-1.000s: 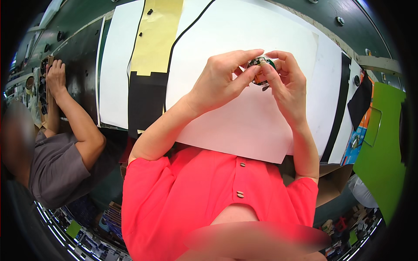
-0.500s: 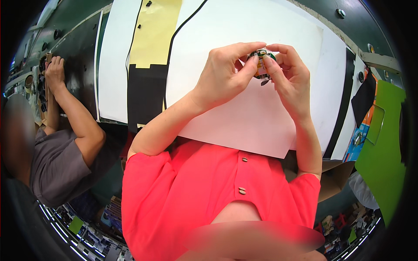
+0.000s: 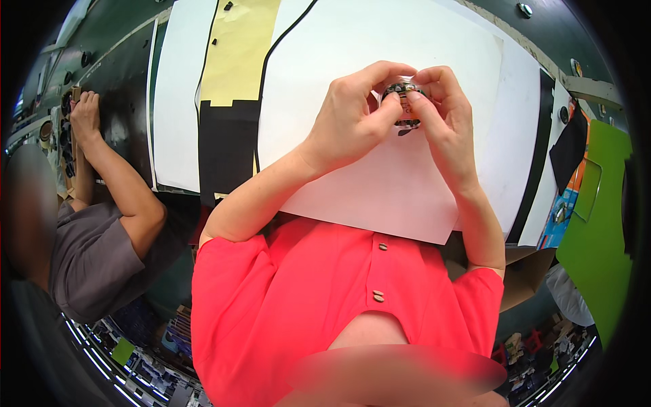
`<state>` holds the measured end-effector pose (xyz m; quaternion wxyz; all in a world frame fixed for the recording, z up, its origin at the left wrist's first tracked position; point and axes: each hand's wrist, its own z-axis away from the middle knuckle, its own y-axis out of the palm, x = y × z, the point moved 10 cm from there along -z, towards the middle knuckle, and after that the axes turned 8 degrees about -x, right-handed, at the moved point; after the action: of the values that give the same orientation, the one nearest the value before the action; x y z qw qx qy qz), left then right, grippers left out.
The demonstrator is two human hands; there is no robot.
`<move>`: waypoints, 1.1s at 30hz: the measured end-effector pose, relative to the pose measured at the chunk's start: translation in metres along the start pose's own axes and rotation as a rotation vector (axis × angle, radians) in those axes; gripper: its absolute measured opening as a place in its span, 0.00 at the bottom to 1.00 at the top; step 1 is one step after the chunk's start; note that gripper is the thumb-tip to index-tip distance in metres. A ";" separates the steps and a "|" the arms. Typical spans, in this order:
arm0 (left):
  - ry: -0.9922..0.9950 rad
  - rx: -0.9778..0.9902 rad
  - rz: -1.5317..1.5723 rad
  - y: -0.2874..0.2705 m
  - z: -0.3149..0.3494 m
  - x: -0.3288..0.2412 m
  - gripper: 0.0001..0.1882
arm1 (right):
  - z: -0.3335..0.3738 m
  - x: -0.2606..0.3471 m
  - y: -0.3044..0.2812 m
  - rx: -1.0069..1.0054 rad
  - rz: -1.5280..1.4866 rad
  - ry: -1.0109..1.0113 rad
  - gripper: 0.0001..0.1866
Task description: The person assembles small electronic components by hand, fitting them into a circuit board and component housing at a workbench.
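Between my two hands is a small round electronic module (image 3: 407,114) with a dark rim, gold and reddish parts on its face and a small dark tab at its lower edge. My left hand (image 3: 359,115) grips it from the left, thumb on its face and forefinger arched over the top. My right hand (image 3: 444,112) pinches it from the right in the same way, its thumb pressed on the face. Both hands hold it above a large white sheet (image 3: 366,197). Fingers hide the module's sides and back.
Left of the sheet lie a yellow strip (image 3: 241,61) with small black bits (image 3: 228,6), a black piece (image 3: 229,146) and a black cable (image 3: 278,46). At right are a black cloth-like piece (image 3: 568,152) and a green board (image 3: 600,217). A co-worker (image 3: 108,251) works at far left.
The module has tilted slightly in my fingers, and its face now looks redder. My right hand has shifted a little to the left. Both hands keep their hold.
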<state>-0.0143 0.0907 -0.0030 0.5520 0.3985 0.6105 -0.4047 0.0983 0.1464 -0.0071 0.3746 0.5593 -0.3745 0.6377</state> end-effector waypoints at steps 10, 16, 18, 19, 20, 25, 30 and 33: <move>-0.117 0.014 0.185 0.001 -0.002 0.012 0.19 | 0.000 0.005 0.001 -0.021 0.114 -0.035 0.10; -0.004 0.029 0.023 0.004 -0.002 -0.002 0.17 | -0.007 -0.003 -0.008 -0.014 -0.032 0.036 0.08; -0.040 0.041 0.041 0.003 -0.001 -0.006 0.18 | -0.007 -0.004 -0.003 0.052 -0.075 0.084 0.08; -0.058 0.040 0.023 0.001 -0.001 -0.007 0.18 | -0.007 -0.001 0.000 0.093 -0.085 0.054 0.08; -0.076 0.038 0.006 -0.002 -0.002 -0.009 0.19 | -0.009 0.001 -0.003 0.089 -0.085 0.041 0.08; -0.050 0.090 -0.133 -0.041 -0.046 -0.021 0.19 | -0.041 0.014 -0.011 0.176 0.028 -0.067 0.17; 0.035 -0.223 -0.250 -0.134 -0.164 -0.009 0.16 | -0.131 0.035 -0.060 -0.195 0.586 -0.512 0.25; 0.070 -0.350 -0.302 -0.181 -0.230 0.012 0.17 | -0.192 0.035 -0.076 -0.378 0.870 -0.653 0.32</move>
<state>-0.2646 0.2419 0.0089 0.5246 0.2147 0.7427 -0.3565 0.0797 0.3539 0.0140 0.0361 0.4452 -0.7737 0.4493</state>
